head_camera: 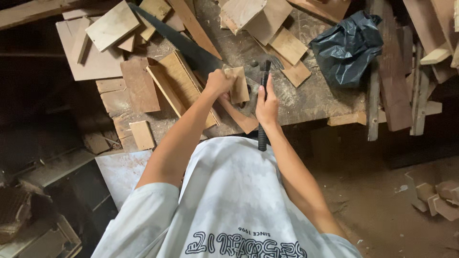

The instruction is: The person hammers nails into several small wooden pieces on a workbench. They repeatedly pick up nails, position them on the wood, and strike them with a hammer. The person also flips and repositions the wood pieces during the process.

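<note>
The left hand pinches a small wood block upright on the workbench; the right hand grips a hammer beside it. Steady block, short controlled strikes.

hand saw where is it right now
In the head view the hand saw lies flat on the workbench, running diagonally from upper left toward the left hand, over wood offcuts and left of the hammer in the right hand.

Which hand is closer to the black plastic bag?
Right. The right hand, gripping the hammer, sits nearer the black plastic bag. The left hand, holding a small wood piece, is farther away.
</note>
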